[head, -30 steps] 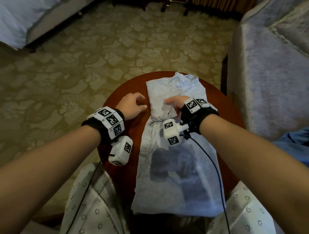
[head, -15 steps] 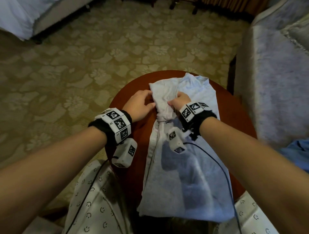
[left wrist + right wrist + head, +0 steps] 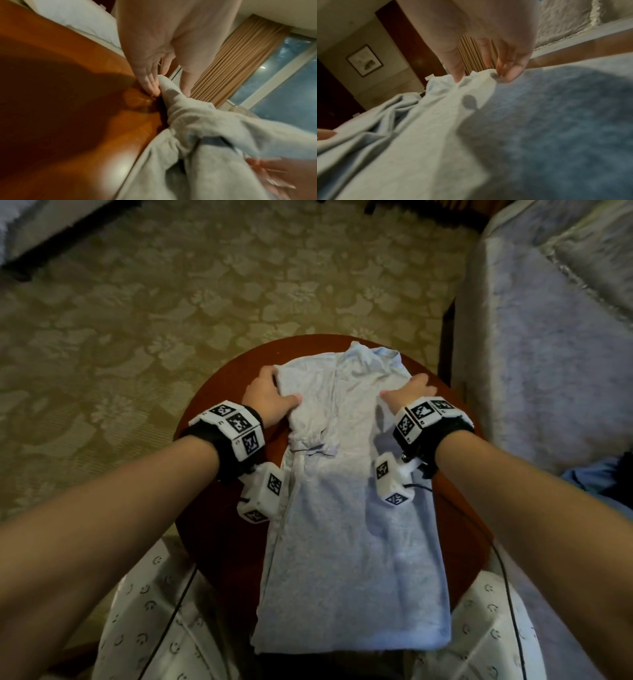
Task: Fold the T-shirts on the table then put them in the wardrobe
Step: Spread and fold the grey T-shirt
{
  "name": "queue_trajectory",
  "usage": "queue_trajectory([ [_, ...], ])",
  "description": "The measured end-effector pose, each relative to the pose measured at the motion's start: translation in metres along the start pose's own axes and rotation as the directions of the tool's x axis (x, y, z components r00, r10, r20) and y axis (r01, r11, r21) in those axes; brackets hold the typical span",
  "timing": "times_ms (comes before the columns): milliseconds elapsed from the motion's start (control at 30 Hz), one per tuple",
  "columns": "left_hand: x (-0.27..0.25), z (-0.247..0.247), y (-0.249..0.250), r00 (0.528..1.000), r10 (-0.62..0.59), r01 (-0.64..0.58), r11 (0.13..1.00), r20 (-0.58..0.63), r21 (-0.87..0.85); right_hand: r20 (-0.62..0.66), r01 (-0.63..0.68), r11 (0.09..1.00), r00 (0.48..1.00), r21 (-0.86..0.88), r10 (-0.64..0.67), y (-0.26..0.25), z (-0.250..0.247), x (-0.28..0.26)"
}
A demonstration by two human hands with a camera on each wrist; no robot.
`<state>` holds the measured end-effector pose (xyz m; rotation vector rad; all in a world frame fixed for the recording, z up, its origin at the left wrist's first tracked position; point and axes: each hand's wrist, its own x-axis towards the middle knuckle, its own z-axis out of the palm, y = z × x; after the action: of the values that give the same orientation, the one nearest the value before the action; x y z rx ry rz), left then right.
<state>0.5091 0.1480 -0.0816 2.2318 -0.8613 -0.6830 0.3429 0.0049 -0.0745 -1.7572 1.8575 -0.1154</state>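
**A:** So where was the T-shirt [image 3: 349,508] at this point?

**B:** It was laid lengthwise on the round wooden table [image 3: 212,446], sides already folded in, hem hanging at the near edge. The far left corner was pinched by the left hand [image 3: 267,402], fingers tucked at the cloth's edge, thumb laid on top.

**A:** And on the right?

**B:** The far right edge was held by the right hand [image 3: 409,393], fingertips [image 3: 510,75] pressed down into the fabric, thumb beside them.

**A:** Tips for the step?

**B:** imo both corners should've been lifted together and kept level, so the bunched bit in the middle got flattened before the top was brought down to the hem.
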Motion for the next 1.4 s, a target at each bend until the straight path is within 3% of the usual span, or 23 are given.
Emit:
queue_trajectory([
  [133,0.013,0.009,0.002,0.995,-0.088,0.083,0.993,-0.055,-0.084,0.099,-0.032,0.996,0.995,0.087,0.023,0.011,-0.004,0.018],
  [200,0.021,0.012,0.004,0.986,-0.148,0.139,0.985,-0.078,-0.103,0.125,-0.027,0.999,0.992,0.041,0.022,0.012,-0.003,0.030],
  [333,0.030,0.014,0.005,0.982,-0.190,0.184,0.958,-0.006,-0.221,0.217,0.017,0.996,0.976,0.083,-0.034,0.008,-0.007,0.042],
  [433,0.031,0.008,0.006,0.991,-0.137,0.132,0.935,0.007,-0.331,0.184,-0.002,0.966,0.982,0.260,-0.048,0.000,-0.015,0.046],
  [467,0.030,0.004,0.008,0.994,-0.111,0.105,0.926,0.004,-0.363,0.105,-0.003,0.941,0.994,0.340,-0.035,-0.002,-0.015,0.046],
  [567,0.031,-0.008,0.014,0.998,-0.041,0.021,0.935,-0.049,-0.355,-0.037,0.029,0.772,0.999,0.635,-0.007,-0.013,-0.016,0.046],
  [633,0.031,-0.019,0.022,0.993,-0.012,-0.033,0.928,-0.119,-0.370,-0.108,0.091,0.699,0.994,0.710,-0.019,-0.018,-0.026,0.048],
  [700,0.030,-0.029,0.030,0.983,0.028,-0.100,0.911,-0.182,-0.399,-0.117,0.130,0.685,0.991,0.717,-0.065,-0.030,-0.045,0.043],
  [767,0.024,-0.039,0.036,0.975,0.099,-0.171,0.906,-0.201,-0.387,-0.089,0.128,0.657,0.992,0.743,-0.092,-0.038,-0.061,0.037],
  [833,0.015,-0.046,0.040,0.970,0.160,-0.222,0.894,-0.185,-0.390,0.037,0.047,0.639,0.993,0.768,-0.116,-0.041,-0.072,0.030],
  [967,-0.004,-0.055,0.043,0.970,0.186,-0.236,0.885,-0.158,-0.402,0.213,-0.091,0.589,0.967,0.803,-0.141,-0.033,-0.079,0.012],
  [1200,-0.054,-0.065,0.028,0.977,0.206,-0.203,0.808,-0.057,-0.553,0.146,-0.014,0.542,0.968,0.840,-0.202,0.006,-0.088,-0.026],
  [1300,-0.081,-0.063,0.012,0.954,0.298,-0.270,0.834,-0.018,-0.481,0.208,-0.074,0.568,0.962,0.820,-0.174,0.031,-0.087,-0.047],
  [1400,-0.101,-0.060,-0.003,0.906,0.423,-0.413,0.867,-0.027,-0.277,0.230,-0.110,0.545,0.961,0.831,-0.156,0.058,-0.080,-0.064],
])
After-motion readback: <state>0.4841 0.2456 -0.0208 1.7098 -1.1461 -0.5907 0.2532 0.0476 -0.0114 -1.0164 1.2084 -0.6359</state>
